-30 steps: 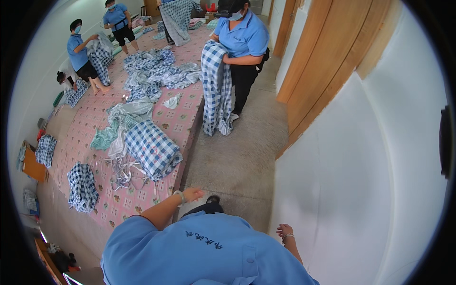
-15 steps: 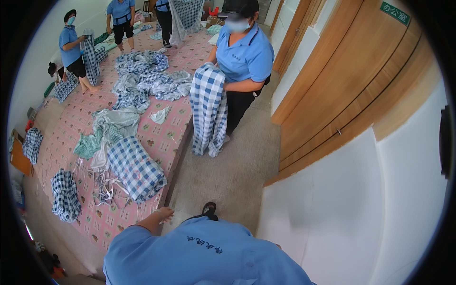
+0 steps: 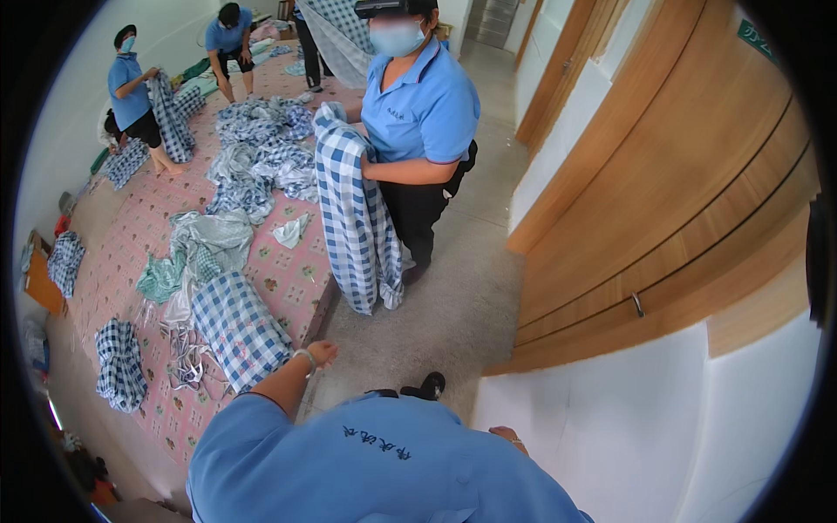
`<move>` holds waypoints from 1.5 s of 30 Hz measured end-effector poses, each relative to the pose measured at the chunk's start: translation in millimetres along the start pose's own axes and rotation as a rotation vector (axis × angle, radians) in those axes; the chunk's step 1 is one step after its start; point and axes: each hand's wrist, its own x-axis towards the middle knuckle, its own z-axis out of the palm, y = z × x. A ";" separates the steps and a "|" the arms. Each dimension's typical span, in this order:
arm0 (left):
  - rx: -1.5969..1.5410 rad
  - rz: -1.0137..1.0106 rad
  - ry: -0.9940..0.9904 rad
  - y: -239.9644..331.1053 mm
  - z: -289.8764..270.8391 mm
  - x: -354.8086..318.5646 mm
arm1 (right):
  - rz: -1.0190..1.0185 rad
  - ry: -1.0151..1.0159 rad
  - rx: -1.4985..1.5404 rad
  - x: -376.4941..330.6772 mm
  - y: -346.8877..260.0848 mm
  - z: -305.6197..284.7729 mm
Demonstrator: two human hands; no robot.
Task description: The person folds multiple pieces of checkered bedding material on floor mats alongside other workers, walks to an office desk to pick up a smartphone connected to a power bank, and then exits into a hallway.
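Observation:
My left hand [image 3: 323, 353], a bracelet at its wrist, hangs over the edge of the pink patterned platform with its fingers curled and nothing visible in them. Closest to it lies a folded blue-and-white checked cloth bundle [image 3: 241, 329]. My right hand [image 3: 507, 438] shows only partly past my blue shirt, near the white wall; its fingers are mostly hidden. Ahead of me a co-worker [image 3: 420, 105] in a blue shirt and mask holds a long blue-and-white checked cloth [image 3: 353, 213] in both hands, its lower end hanging near the floor.
On the pink platform [image 3: 170, 427] lie white strips [image 3: 187, 357], green and white cloths [image 3: 209, 235], a rolled checked bundle [image 3: 120, 366] and a large checked heap [image 3: 253, 152]. Several other people handle cloth at the back. A wooden door [image 3: 663, 200] stands right of the grey floor [image 3: 392, 340].
My left hand has swung forward and its fingers have curled. My right hand has come into view. The co-worker appears nearer, and a person at the back has bent down.

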 end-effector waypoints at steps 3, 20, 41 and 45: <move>0.208 -0.058 -0.104 -81.4 14.3 46.9 | 0.177 -0.076 -0.047 45.1 -12.9 -27.5; 0.157 0.064 -0.139 157.8 77.0 89.6 | -0.350 0.019 0.175 283.7 -174.7 -151.8; -0.077 -0.255 -0.071 192.7 51.9 271.1 | 0.234 0.058 0.053 322.4 -360.1 -270.6; -0.174 -0.378 -0.018 210.3 67.2 269.9 | 0.095 -0.015 -0.209 372.0 -447.4 -311.0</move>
